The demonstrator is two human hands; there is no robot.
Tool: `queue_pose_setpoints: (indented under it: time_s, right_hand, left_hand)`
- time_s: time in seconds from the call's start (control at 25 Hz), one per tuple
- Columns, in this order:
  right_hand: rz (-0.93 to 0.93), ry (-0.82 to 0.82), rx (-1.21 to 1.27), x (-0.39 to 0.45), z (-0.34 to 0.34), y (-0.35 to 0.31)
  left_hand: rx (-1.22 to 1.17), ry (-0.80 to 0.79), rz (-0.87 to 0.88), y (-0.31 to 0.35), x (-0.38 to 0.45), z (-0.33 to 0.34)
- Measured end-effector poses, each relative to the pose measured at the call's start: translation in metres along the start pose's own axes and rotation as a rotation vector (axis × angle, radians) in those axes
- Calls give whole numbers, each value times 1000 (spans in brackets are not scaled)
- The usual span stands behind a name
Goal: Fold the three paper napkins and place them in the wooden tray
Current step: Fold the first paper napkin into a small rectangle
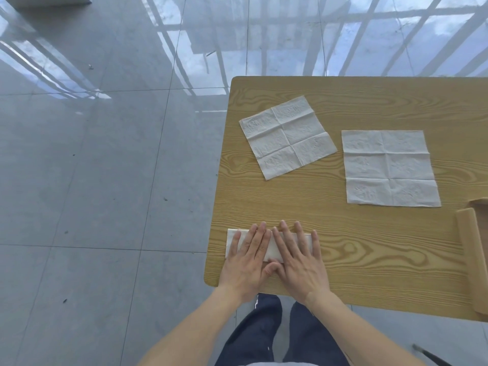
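Observation:
A white paper napkin (pixel 274 248), folded into a narrow strip, lies near the table's front left corner. My left hand (pixel 247 260) and my right hand (pixel 299 260) rest flat on it side by side, fingers spread, covering most of it. Two more white napkins lie unfolded and creased farther back: one (pixel 287 136) turned at an angle, the other (pixel 389 167) square to the table on the right. The wooden tray (pixel 472 249) shows only partly at the right edge of the view.
The wooden table (pixel 356 247) fills the right half of the view, its left edge and rounded front corner close to my left hand. Glossy grey floor tiles lie to the left and beyond. My legs in dark trousers are below the table's front edge.

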State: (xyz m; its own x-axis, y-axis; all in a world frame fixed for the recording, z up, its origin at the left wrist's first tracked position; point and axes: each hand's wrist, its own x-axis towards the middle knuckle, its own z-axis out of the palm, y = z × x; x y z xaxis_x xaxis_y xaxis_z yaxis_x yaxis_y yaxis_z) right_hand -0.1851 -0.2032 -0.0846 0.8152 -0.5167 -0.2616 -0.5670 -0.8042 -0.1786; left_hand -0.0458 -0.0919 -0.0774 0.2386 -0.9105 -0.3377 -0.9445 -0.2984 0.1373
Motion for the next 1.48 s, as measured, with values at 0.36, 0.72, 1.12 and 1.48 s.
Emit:
queue_pose_setpoints:
  time_s: [0.36, 0.72, 1.12, 1.48]
  right_hand:
    - [206, 35, -6, -22, 0, 43]
    - [260, -7, 20, -37, -6, 63]
    - [448, -151, 112, -78, -11, 92]
    - [460, -186, 178, -73, -15, 94]
  left_hand:
    - [-34, 20, -79, -43, -20, 3]
    - [-72, 32, -58, -53, -22, -5]
    - [-136, 5, -122, -71, 8, -57]
    - [-196, -206, -307, -66, 28, -75]
